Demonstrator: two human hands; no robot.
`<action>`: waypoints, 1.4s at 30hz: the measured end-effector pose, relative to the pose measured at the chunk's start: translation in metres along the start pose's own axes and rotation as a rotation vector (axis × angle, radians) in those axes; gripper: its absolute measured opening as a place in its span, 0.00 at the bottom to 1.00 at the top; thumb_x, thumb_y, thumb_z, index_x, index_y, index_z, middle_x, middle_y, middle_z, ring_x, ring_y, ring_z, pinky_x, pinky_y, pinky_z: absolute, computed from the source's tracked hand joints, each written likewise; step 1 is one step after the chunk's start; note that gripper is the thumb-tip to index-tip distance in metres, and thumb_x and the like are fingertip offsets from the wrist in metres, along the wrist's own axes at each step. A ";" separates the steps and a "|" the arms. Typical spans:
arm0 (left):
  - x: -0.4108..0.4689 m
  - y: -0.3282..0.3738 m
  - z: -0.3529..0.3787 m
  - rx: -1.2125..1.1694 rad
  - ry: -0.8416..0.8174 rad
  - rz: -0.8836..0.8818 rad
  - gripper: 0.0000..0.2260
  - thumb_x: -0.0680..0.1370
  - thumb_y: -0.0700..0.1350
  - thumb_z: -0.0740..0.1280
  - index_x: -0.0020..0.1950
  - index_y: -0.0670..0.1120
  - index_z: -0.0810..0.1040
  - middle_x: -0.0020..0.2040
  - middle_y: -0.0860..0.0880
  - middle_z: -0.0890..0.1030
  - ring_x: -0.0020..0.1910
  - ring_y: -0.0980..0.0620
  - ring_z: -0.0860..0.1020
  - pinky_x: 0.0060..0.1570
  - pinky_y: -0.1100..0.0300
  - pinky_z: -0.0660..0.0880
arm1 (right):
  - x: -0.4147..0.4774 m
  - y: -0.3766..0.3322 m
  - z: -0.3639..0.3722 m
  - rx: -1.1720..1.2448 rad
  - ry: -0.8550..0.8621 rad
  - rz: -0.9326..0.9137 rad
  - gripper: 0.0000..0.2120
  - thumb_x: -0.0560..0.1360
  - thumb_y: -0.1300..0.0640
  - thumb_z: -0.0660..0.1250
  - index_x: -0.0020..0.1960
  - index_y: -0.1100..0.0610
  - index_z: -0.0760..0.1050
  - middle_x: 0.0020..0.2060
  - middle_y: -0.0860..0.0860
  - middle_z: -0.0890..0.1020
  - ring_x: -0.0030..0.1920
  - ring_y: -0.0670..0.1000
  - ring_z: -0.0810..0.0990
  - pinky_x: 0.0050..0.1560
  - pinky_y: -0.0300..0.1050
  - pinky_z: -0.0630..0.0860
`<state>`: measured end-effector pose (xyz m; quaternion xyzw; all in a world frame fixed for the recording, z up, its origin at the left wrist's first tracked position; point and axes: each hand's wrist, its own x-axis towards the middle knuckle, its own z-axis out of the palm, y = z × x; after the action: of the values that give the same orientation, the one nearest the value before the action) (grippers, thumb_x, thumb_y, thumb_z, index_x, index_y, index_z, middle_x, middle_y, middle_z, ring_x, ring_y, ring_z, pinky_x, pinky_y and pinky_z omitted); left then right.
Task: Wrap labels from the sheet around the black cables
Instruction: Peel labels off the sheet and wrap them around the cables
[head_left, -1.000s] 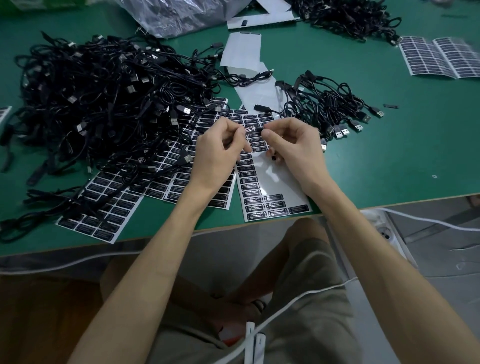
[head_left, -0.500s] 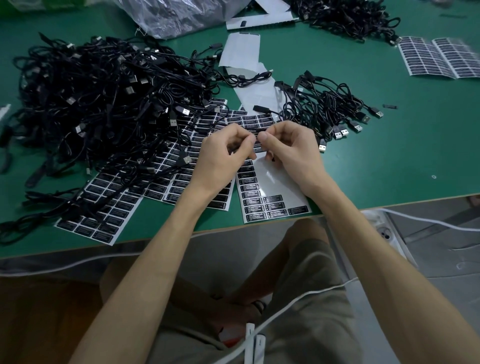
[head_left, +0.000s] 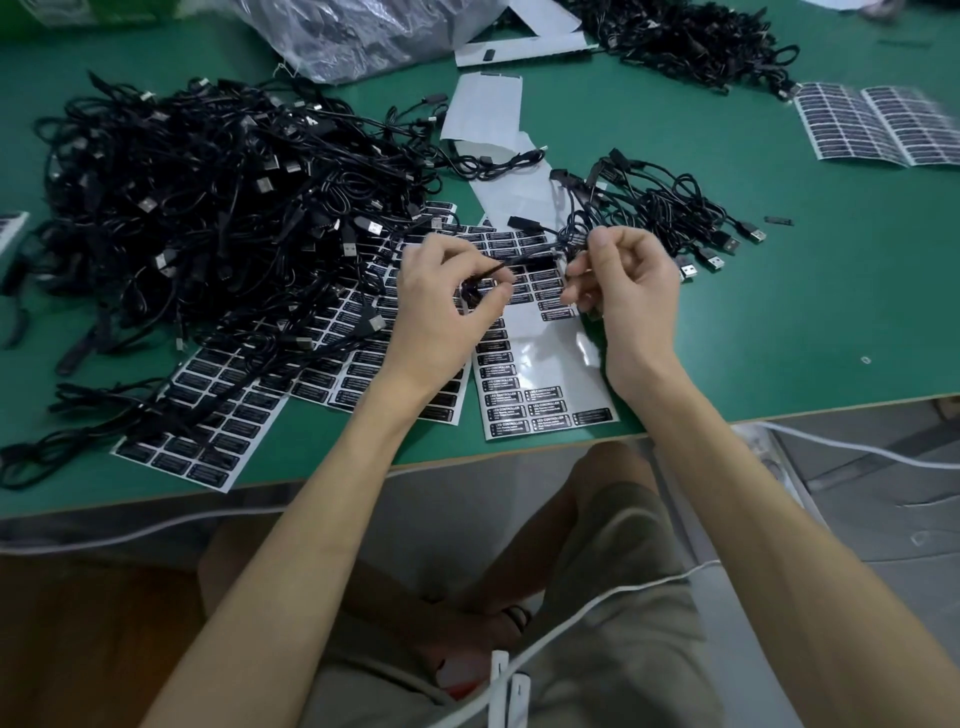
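Note:
A thin black cable (head_left: 530, 257) stretches between my two hands above the label sheets. My left hand (head_left: 441, 312) pinches one end, where a dark bit sits between thumb and fingers; I cannot tell whether that is a label. My right hand (head_left: 628, 291) pinches the cable farther along, close to the small pile of cables (head_left: 670, 213). Under the hands lies a partly used label sheet (head_left: 540, 400), with black labels left in its lower rows. A big heap of black cables (head_left: 208, 208) fills the left of the green table (head_left: 779, 322).
More full label sheets (head_left: 208, 447) lie half under the heap on the left, and two others (head_left: 878, 124) at the far right. Bare white backing sheets (head_left: 483, 109), a plastic bag (head_left: 363, 36) and another cable pile (head_left: 685, 36) sit at the back. The table edge runs just below my wrists.
My hands, close together over the sheet before, have drawn apart. The right hand moved right and up, and the cable now spans the gap between them.

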<state>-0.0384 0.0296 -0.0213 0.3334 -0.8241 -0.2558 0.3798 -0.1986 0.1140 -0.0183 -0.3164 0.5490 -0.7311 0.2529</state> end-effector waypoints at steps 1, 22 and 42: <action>0.000 0.000 0.000 -0.007 0.002 -0.014 0.07 0.77 0.47 0.76 0.54 0.47 0.86 0.55 0.50 0.74 0.59 0.50 0.70 0.64 0.57 0.68 | 0.000 0.000 0.000 0.014 0.025 0.000 0.06 0.84 0.58 0.64 0.52 0.61 0.72 0.35 0.54 0.83 0.29 0.50 0.79 0.29 0.39 0.71; -0.006 0.004 0.004 -0.110 -0.002 0.266 0.12 0.82 0.38 0.67 0.65 0.39 0.81 0.59 0.42 0.73 0.51 0.51 0.81 0.53 0.58 0.82 | -0.005 -0.007 0.012 -0.076 -0.204 0.111 0.28 0.85 0.47 0.62 0.79 0.58 0.57 0.45 0.55 0.88 0.36 0.52 0.85 0.33 0.46 0.80; -0.004 -0.004 0.005 -0.029 0.047 0.124 0.10 0.81 0.38 0.65 0.61 0.43 0.78 0.57 0.51 0.72 0.49 0.59 0.77 0.46 0.69 0.73 | 0.000 0.000 0.005 0.033 -0.126 0.090 0.39 0.78 0.68 0.69 0.81 0.61 0.50 0.42 0.57 0.86 0.39 0.53 0.85 0.38 0.39 0.78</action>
<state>-0.0390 0.0308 -0.0282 0.2820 -0.8302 -0.2357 0.4191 -0.1948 0.1110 -0.0175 -0.3327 0.5335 -0.7065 0.3248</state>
